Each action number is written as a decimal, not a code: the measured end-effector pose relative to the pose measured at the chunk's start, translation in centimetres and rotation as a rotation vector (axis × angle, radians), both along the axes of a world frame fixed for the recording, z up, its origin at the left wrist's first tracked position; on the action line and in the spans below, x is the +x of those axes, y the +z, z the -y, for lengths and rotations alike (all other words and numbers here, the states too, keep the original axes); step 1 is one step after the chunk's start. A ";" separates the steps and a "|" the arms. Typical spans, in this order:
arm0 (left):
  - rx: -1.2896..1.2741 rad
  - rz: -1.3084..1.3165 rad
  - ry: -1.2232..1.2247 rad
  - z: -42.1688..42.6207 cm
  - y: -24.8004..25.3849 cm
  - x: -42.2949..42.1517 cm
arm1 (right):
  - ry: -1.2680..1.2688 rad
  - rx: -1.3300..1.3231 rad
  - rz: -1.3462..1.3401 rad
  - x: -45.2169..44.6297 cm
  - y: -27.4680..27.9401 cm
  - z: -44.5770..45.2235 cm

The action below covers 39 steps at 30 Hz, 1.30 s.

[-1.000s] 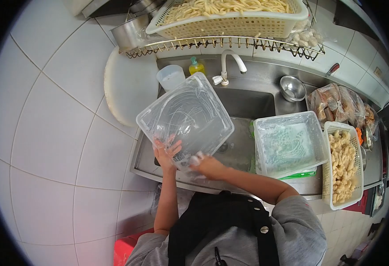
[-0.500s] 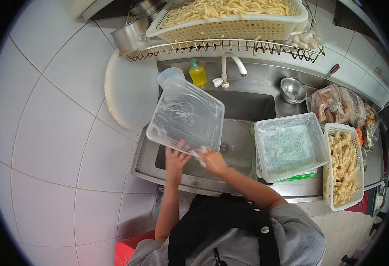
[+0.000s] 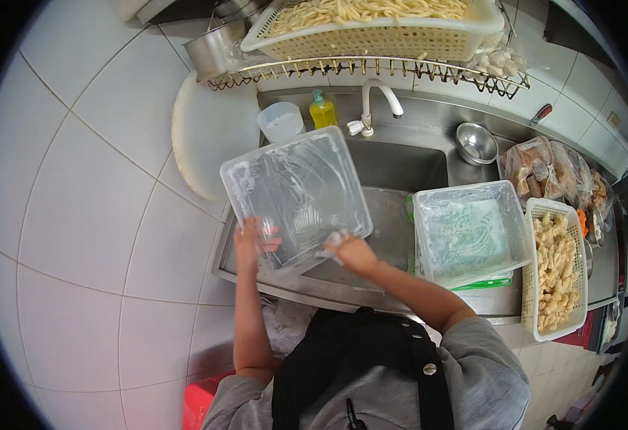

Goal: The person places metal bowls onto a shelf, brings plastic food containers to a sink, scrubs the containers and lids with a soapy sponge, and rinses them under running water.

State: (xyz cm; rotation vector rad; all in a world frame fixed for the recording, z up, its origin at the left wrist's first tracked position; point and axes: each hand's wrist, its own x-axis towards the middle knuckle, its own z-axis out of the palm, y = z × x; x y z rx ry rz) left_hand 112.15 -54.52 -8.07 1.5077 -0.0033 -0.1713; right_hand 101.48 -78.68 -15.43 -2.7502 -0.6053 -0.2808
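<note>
Over the left part of the grey stainless-steel sink basin (image 3: 400,163), a clear rectangular plastic tub (image 3: 292,193) streaked with white suds is held up at a tilt. The left hand (image 3: 248,241) grips its lower left edge, fingers showing through the plastic. The right hand (image 3: 353,254) is closed around a whitish wad (image 3: 334,242) at the tub's lower right side; whether that is cloth or sponge I cannot tell.

Right of the sink, a second translucent rectangular tub (image 3: 471,229), soapy inside, sits on the stainless-steel desk (image 3: 504,307) over something bright green (image 3: 487,284). Farther right of the sink is a white perforated plastic basket (image 3: 529,287) of pale yellow knobbly pieces (image 3: 556,261). Behind the sink are a white curved tap (image 3: 366,107) and a yellow soap bottle (image 3: 322,113) with a teal top.
</note>
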 end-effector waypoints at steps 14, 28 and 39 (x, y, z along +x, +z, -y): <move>-0.317 -0.022 0.191 7.8 -6.3 -4.1 | -0.132 0.407 -0.085 -0.6 3.4 -6.3; -0.365 -0.122 -0.109 2.3 0.8 -1.4 | 0.084 0.073 -0.063 0.3 -0.3 1.1; -0.290 -0.025 0.153 4.1 -6.9 -1.1 | 0.022 0.254 -0.097 -1.0 2.8 -5.1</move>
